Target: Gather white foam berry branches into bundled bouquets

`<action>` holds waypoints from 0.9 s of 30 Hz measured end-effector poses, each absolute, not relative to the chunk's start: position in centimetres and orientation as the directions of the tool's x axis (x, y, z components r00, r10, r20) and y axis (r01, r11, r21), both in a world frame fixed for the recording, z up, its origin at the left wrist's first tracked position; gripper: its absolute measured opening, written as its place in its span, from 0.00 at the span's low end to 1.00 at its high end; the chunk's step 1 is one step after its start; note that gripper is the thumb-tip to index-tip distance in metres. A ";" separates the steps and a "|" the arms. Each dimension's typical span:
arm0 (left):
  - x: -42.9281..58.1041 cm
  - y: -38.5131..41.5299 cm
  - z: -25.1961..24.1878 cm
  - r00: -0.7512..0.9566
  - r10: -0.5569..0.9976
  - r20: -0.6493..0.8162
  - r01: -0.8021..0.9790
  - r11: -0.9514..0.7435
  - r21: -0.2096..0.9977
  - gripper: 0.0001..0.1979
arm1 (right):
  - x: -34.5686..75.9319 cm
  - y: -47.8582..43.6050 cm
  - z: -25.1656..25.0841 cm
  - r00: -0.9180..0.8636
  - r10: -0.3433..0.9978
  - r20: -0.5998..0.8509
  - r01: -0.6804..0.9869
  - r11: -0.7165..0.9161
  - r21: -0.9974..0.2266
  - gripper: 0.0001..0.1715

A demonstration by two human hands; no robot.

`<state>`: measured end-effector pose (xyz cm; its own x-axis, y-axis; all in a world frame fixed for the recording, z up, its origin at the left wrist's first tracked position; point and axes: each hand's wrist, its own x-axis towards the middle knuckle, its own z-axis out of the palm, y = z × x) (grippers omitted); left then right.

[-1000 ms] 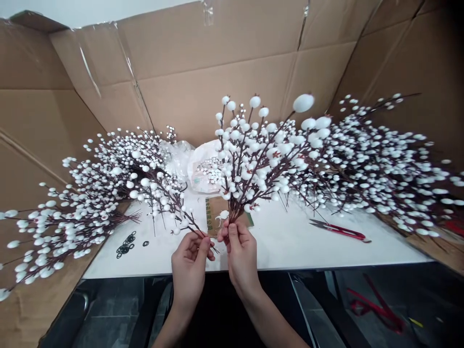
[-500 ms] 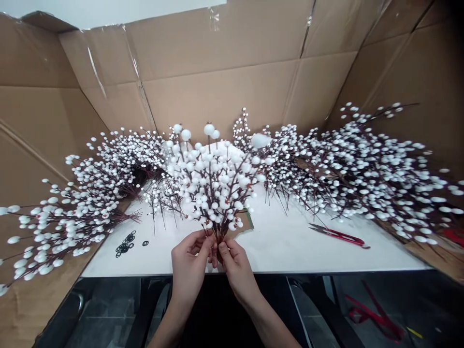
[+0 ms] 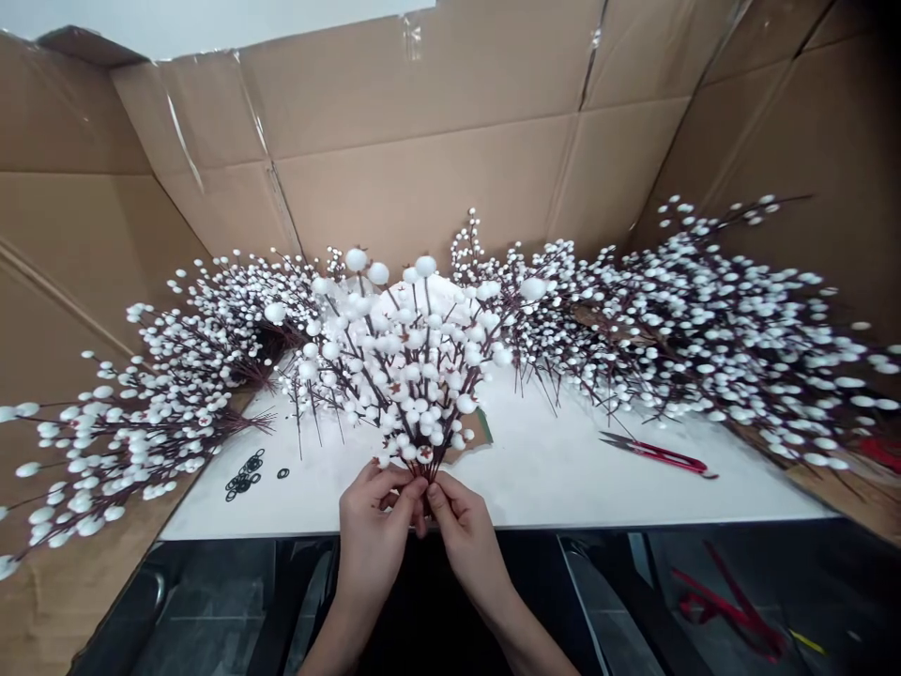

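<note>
White tabletop (image 3: pixel 563 483) | pinching berry bundle (image 3: pixel 408 366) base with left hand (image 3: pixel 373 537) and right hand (image 3: pixel 468 535) | likely best: stems flush, grip low

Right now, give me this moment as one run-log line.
left hand: pinching stem base of white berry bunch | right hand: pinching same stems | red snips: lying on white table

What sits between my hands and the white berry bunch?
Nothing visible. The left hand and right hand both pinch the white berry bunch at the base of its stems, above the near edge of the table.
</note>
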<state>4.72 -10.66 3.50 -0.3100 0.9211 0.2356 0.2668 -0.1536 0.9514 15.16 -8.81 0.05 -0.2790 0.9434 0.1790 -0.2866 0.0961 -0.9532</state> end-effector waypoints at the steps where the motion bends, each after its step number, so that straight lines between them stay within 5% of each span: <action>1: 4.7 -10.8 3.6 -0.274 0.940 0.202 0.260 -0.129 0.957 0.09 | 15.2 -9.0 0.1 -0.278 0.943 0.182 -0.276 0.103 -0.956 0.17; 5: 4.7 -11.6 4.2 -0.233 0.953 0.194 0.336 -0.108 0.936 0.10 | 15.4 -9.7 0.4 -0.279 0.945 0.172 -0.216 0.112 -0.970 0.18; 14: 3.2 -11.7 5.3 -0.079 0.994 -0.079 0.065 0.084 0.994 0.07 | 16.8 -11.2 1.2 -0.391 0.910 0.139 -0.138 0.092 -0.986 0.17; 21: 2.8 -11.1 5.5 0.097 0.983 -0.159 -0.021 0.162 0.987 0.07 | 17.6 -11.8 1.5 -0.489 0.871 0.059 -0.218 -0.057 -0.974 0.17; 27: 4.2 -10.1 4.9 0.092 0.990 -0.105 -0.065 0.111 0.992 0.08 | 17.0 -10.9 1.1 -0.376 0.923 0.083 -0.364 -0.065 -0.929 0.19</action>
<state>4.21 -10.07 4.90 0.0923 0.9902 -0.1051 -0.0648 0.1113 0.9917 16.96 -10.86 1.07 -0.3763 0.9228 0.0833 -0.3643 -0.0647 -0.9290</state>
